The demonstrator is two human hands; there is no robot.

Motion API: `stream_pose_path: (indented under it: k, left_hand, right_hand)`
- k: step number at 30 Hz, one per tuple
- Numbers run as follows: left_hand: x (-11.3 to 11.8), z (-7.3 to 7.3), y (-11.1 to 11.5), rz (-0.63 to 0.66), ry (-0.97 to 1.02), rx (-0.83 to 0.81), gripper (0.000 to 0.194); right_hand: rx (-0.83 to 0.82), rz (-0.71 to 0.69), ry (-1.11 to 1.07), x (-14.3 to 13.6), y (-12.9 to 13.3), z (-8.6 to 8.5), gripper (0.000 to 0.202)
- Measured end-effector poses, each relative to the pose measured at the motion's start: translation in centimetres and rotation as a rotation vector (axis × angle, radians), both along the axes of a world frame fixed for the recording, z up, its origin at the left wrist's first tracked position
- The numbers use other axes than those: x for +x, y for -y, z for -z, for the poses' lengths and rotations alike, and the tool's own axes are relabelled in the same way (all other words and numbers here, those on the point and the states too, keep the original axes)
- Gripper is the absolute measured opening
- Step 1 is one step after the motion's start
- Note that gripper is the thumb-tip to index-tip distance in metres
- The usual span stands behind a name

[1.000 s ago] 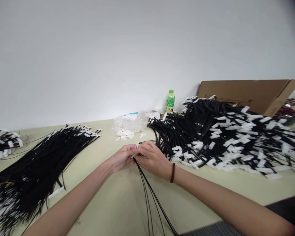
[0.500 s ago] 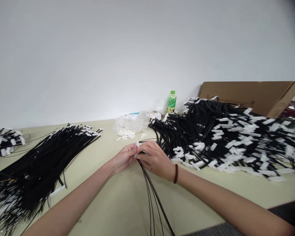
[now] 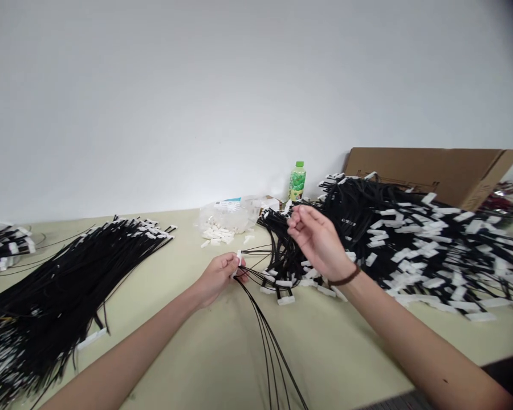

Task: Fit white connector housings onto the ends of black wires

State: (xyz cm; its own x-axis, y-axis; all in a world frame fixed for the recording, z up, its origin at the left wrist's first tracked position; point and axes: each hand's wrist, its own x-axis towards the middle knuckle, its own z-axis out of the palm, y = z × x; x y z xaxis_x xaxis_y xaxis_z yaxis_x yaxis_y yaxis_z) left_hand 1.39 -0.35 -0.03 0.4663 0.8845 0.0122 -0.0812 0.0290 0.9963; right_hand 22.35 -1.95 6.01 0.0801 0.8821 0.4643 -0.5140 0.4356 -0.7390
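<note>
My left hand is closed around a white plastic connector, pinched between thumb and fingers. Thin black wires run from it, some rightward to the cable pile and others down over the front of the table. My right hand is raised beside the cable pile, palm turned left, fingers loosely bent with nothing visible in them. Just below it lie black cables with white connectors on their ends.
A large heap of black cables with white connectors covers the right side, before a cardboard box. A green-capped bottle stands at the back, near a clear plastic bag with loose white connectors. Another black cable bundle lies left.
My right hand has let go of the connector and wires and moved up and to the right. My left hand still holds the connector in nearly the same place.
</note>
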Motion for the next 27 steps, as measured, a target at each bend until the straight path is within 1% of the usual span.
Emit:
stream_pose_path:
  k: [2,4,5,7,8,9,11,14,17,20,27]
  left_hand:
    - [0.0,0.0,0.0,-0.004,-0.006,-0.003,0.032]
    - [0.0,-0.1,0.0,0.004,0.003,-0.013,0.032]
    - [-0.1,-0.2,0.0,0.016,0.012,-0.022,0.032]
    - [-0.2,-0.4,0.0,0.053,0.037,-0.049,0.032]
    - [-0.2,-0.5,0.0,0.075,0.052,-0.063,0.032]
    - [-0.3,-0.5,0.0,0.098,0.067,-0.075,0.031]
    - [-0.4,-0.6,0.0,0.128,0.089,-0.084,0.029]
    - [-0.5,-0.5,-0.2,0.128,0.116,-0.077,0.028]
    - [-0.6,-0.1,-0.4,0.130,0.143,-0.076,0.027]
    - [-0.7,0.0,-0.5,0.143,0.153,-0.070,0.025]
    - [-0.6,-0.4,-0.3,0.154,0.158,-0.081,0.024]
  right_hand:
    - [0.007,0.165,-0.005,1.2,-0.5,-0.5,0.018]
    - [0.077,0.368,0.095,1.8,-0.6,-0.6,0.017]
    - [0.142,0.478,0.196,1.9,-0.4,-0.6,0.016]
    - [0.329,0.661,0.501,1.5,0.1,-0.2,0.014]
    - [0.438,0.717,0.678,1.1,0.4,0.2,0.014]
    - [0.543,0.741,0.847,0.6,0.7,0.6,0.015]
    - [0.710,0.727,1.087,-0.4,1.1,1.7,0.017]
    - [0.820,0.676,1.257,-1.5,1.2,3.2,0.019]
    - [0.854,0.661,1.285,-2.0,1.2,3.9,0.021]
    - [0.865,0.657,1.280,-1.9,1.2,3.8,0.022]
    - [0.875,0.649,1.284,-1.8,1.2,3.8,0.021]
